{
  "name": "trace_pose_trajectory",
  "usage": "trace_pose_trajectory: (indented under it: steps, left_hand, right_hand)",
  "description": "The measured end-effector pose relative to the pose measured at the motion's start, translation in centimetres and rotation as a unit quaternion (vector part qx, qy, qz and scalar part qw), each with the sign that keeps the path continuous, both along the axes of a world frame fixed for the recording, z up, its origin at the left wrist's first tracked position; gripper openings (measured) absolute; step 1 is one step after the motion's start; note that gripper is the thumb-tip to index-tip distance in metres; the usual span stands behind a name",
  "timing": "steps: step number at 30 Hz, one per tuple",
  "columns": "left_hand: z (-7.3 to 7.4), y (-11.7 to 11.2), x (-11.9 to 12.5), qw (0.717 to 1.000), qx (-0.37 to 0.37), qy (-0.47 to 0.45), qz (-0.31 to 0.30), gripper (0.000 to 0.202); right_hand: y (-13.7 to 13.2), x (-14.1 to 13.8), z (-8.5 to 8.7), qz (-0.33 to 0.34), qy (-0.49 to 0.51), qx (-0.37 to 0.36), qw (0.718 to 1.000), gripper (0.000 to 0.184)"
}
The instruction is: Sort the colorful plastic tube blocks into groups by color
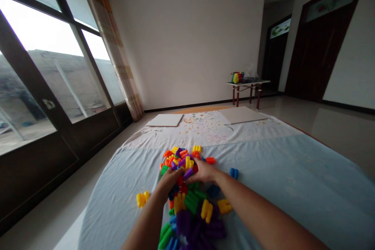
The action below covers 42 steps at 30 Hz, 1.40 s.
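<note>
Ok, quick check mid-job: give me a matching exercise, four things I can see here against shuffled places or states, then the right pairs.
Things
1. Blocks
2. Right hand
3. Curtain
4. Small table

Places or states
A. Hanging by the window
B. Near the far wall, bearing a colourful bag
C. Many-coloured, heaped on the cloth
D. Reaching into the heap from its right side

Pairs: 1-C, 2-D, 3-A, 4-B

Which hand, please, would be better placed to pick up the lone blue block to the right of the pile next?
Probably the right hand: it is nearer the blue block. The left hand is farther off, and the right hand lies between it and that block.
</note>
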<state>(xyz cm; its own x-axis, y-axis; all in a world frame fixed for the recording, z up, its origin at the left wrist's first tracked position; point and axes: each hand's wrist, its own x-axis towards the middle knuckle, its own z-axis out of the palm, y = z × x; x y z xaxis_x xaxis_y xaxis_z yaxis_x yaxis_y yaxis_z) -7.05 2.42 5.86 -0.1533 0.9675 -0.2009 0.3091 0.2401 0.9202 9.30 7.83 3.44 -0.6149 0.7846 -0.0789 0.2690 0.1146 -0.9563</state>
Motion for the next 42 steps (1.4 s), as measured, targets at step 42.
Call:
trace_pose_trajectory:
  steps: [42]
  left_hand:
    - [-7.0, -6.6, -9.2, 0.885, 0.151, 0.428, 0.102, 0.041]
  right_hand:
    - [9.6, -13.2, 3.2, 0.186, -0.327, 0.208, 0.903, 0.046]
